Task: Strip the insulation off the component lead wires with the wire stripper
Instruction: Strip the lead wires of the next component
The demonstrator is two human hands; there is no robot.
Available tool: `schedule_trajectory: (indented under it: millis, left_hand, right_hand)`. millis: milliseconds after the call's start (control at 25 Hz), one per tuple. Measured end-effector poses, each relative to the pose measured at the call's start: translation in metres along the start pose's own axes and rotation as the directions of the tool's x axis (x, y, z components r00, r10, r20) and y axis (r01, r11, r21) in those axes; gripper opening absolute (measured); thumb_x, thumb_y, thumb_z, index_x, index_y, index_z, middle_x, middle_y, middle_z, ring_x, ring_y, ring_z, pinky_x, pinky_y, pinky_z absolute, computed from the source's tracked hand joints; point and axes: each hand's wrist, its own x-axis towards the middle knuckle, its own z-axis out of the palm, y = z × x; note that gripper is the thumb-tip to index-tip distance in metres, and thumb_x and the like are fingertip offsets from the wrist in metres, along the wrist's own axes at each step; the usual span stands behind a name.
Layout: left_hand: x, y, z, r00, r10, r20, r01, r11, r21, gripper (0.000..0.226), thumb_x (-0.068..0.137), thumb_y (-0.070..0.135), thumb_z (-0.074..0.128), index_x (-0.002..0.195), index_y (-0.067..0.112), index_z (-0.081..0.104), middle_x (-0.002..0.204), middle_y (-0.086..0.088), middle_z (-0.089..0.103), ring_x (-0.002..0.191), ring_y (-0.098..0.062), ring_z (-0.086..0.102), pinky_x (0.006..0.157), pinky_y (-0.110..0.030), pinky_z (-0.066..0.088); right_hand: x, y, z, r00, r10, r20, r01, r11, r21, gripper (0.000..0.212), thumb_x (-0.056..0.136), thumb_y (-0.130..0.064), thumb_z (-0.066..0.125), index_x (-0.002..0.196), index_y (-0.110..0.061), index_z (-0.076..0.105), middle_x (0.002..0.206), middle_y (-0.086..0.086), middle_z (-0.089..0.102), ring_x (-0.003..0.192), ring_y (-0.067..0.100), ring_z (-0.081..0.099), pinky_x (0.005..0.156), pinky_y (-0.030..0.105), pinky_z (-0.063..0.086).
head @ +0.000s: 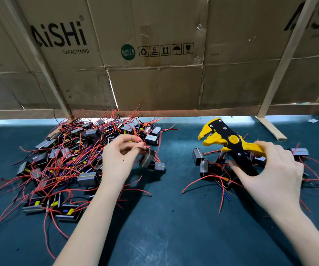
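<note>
A big heap of small grey-and-black components [72, 160] with red lead wires lies on the left of the dark mat. My left hand [120, 158] is at the heap's right edge and pinches the red wires of one component [147, 159], which hangs tilted just below the fingertips. My right hand [270, 169] grips the handles of a yellow-and-black wire stripper [229, 143], jaws open and pointing up-left. Under the stripper sits a smaller group of components [208, 166] with red leads.
The bench is covered by a dark teal mat [164, 217]. A cardboard wall [154, 54] on a pale wooden frame [270, 127] closes off the back. Loose red wires trail from both groups onto the mat.
</note>
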Motion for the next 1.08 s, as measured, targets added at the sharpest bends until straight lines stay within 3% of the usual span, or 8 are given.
schedule_trajectory:
  millis: [160,320,440,600,720,840,960,1080]
  left_hand:
    - [0.003,0.008,-0.007,0.968,-0.013,-0.252,-0.063,0.955,-0.291,0.008,0.09,0.003,0.066,0.089,0.011,0.065,0.081,-0.007,0.074,0.076,-0.015,0.072,0.077,-0.027,0.056]
    - [-0.001,0.025,-0.009,0.98,0.08,-0.183,-0.154,0.886,-0.437,0.013,0.091,0.003,0.064,0.089,0.016,0.068,0.076,0.001,0.074,0.074,-0.012,0.068,0.073,-0.02,0.054]
    - [-0.013,0.031,-0.001,0.97,0.243,-0.028,-0.243,0.942,-0.232,0.011,0.087,0.007,0.069,0.091,0.017,0.071,0.079,0.0,0.075,0.072,-0.013,0.07,0.073,-0.022,0.054]
    - [-0.019,0.029,0.01,0.898,0.192,0.396,-0.158,0.98,-0.118,0.019,0.092,0.015,0.059,0.108,0.02,0.07,0.092,-0.001,0.076,0.077,-0.02,0.072,0.076,-0.02,0.052]
    - [-0.013,0.018,0.004,0.932,0.196,0.305,-0.246,0.959,0.137,0.023,0.093,0.006,0.06,0.109,0.019,0.069,0.094,0.006,0.074,0.083,-0.011,0.069,0.081,-0.024,0.051]
    - [-0.008,0.009,-0.005,0.911,0.109,0.399,-0.326,0.781,0.532,0.025,0.083,0.027,0.075,0.107,0.022,0.069,0.098,0.012,0.069,0.089,-0.009,0.062,0.09,-0.031,0.048]
    - [-0.009,0.007,-0.012,0.852,-0.144,0.504,-0.215,0.78,0.587,0.035,0.072,0.048,0.081,0.1,0.029,0.071,0.09,0.017,0.069,0.083,-0.004,0.062,0.08,-0.021,0.047]
    - [-0.007,0.011,-0.011,0.884,-0.081,0.459,-0.18,0.849,0.497,0.026,0.072,0.038,0.084,0.094,0.029,0.074,0.078,0.013,0.071,0.071,0.001,0.06,0.071,-0.014,0.044]
  right_hand:
    - [0.0,0.0,0.001,1.0,0.001,-0.004,-0.001,1.0,0.0,0.055,0.07,-0.048,0.082,0.108,-0.013,0.062,0.094,0.007,0.063,0.092,0.035,0.056,0.078,0.044,0.036]
    - [0.0,0.0,0.001,1.0,0.005,-0.003,-0.005,1.0,-0.004,0.056,0.07,-0.053,0.074,0.107,-0.013,0.062,0.093,0.008,0.063,0.091,0.036,0.056,0.078,0.045,0.036]
    - [-0.001,0.001,0.002,1.0,0.005,0.006,-0.005,1.0,-0.021,0.055,0.069,-0.048,0.082,0.107,-0.013,0.062,0.093,0.008,0.063,0.091,0.036,0.056,0.078,0.045,0.036]
    - [0.0,0.003,0.003,1.0,0.01,0.012,-0.01,1.0,-0.026,0.058,0.066,-0.046,0.085,0.108,-0.012,0.063,0.093,0.008,0.063,0.092,0.036,0.056,0.078,0.045,0.037]
    - [0.0,0.002,0.003,1.0,0.013,0.007,-0.013,1.0,-0.012,0.06,0.068,-0.055,0.075,0.108,-0.013,0.063,0.092,0.007,0.063,0.093,0.036,0.056,0.078,0.045,0.037]
    - [-0.001,0.002,0.004,1.0,0.007,0.01,-0.007,1.0,-0.015,0.058,0.069,-0.049,0.082,0.108,-0.012,0.063,0.092,0.008,0.063,0.093,0.036,0.056,0.078,0.045,0.037]
    - [0.0,0.002,0.003,1.0,0.007,0.021,-0.006,1.0,-0.021,0.059,0.065,-0.043,0.087,0.108,-0.012,0.063,0.092,0.008,0.063,0.093,0.036,0.055,0.078,0.045,0.037]
    - [-0.001,0.003,0.003,1.0,0.005,0.012,-0.005,1.0,-0.023,0.059,0.064,-0.043,0.086,0.108,-0.013,0.062,0.092,0.008,0.062,0.093,0.036,0.055,0.078,0.044,0.036]
